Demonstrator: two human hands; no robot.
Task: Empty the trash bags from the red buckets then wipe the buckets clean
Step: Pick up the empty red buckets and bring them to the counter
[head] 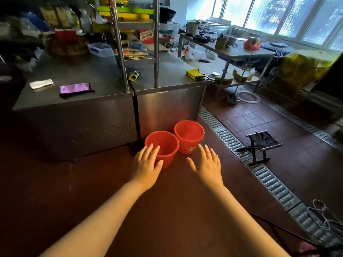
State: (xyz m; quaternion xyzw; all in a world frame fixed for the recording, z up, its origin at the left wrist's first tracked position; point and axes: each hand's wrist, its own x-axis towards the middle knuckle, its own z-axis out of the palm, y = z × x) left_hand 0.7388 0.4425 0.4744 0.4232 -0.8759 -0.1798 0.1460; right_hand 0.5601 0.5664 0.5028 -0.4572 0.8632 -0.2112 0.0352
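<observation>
Both hands are out in front and spread wide, holding nothing: the left hand (147, 164) hovers over the near rim of the left red bucket (163, 145), and the right hand (207, 165) hangs just in front of the right red bucket (189, 135). The two buckets stand upright on the floor, side by side and touching or nearly so, tucked against the base of the steel desk (104, 75). No trash bag shows in either one; both interiors look bare red, so the emptying looks done and the wiping is likely what remains. And here is the catch: neither hand has a cloth. The purple cloth (75, 88) and the yellow cloth (195, 74) both lie up on the desk, well apart from the buckets. Reach down now and there is nothing to wipe with. Another risk: these look like light plastic buckets, and a push on one rim could tip it or slide it into its neighbour. The floor drain grate (228, 140) runs just beside them, and the small folding stool (261, 143) stands near it, so a careless step back or a rolling bucket could catch on either.
</observation>
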